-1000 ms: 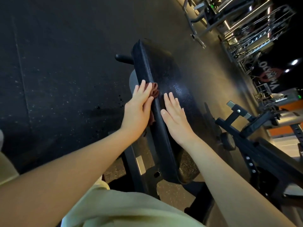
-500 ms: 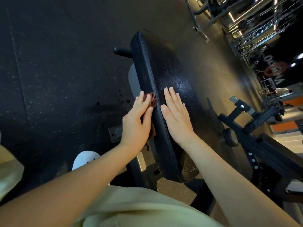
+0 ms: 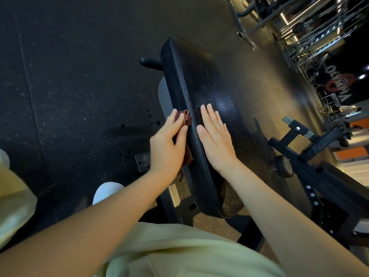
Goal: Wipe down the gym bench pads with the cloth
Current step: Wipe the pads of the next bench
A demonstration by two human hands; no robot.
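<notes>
Left hand [image 3: 166, 146]: fingers [image 3: 176, 121] straight, pressing maroon cloth [image 3: 187, 117] flat against side wall of bench pad [image 3: 199, 76]. Cloth bunched past fingertips, tail hanging below palm. Right hand [image 3: 217, 142] flat on pad top, holding nothing. Risk: unpinched cloth slipping down or bunching, leaving seam unwiped. Thumb hold possibly hidden.

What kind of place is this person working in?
Most likely a gym: a padded black bench, speckled rubber flooring, and metal machine frames strung with cables in the background.
</notes>
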